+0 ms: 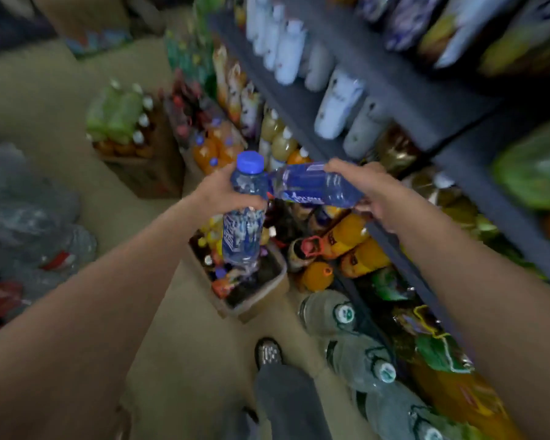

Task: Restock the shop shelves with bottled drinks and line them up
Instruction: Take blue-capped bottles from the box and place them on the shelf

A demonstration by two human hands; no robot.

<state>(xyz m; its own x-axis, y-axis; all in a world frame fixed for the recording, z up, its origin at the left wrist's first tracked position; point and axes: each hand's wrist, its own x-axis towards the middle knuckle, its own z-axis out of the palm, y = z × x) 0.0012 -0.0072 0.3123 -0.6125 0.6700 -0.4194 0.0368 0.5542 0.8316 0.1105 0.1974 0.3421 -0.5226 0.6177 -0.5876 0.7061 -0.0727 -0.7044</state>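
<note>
My left hand (218,190) grips an upright blue-capped bottle (243,230) with a blue label, just below its neck. My right hand (373,188) holds a second blue bottle (315,185) lying sideways, its neck end pointing left and meeting the first bottle. Both bottles hang in the air in front of the dark shelf unit (394,90), above a cardboard box (267,296) of mixed drinks on the floor. The frame is blurred by motion.
White bottles (286,55) line the upper shelf. Orange and yellow juice bottles (356,246) fill the lower shelf. Large water bottles (362,357) stand on the floor at lower right. A crate of green and orange bottles (124,122) sits further back. Shrink-wrapped packs (29,217) lie at left.
</note>
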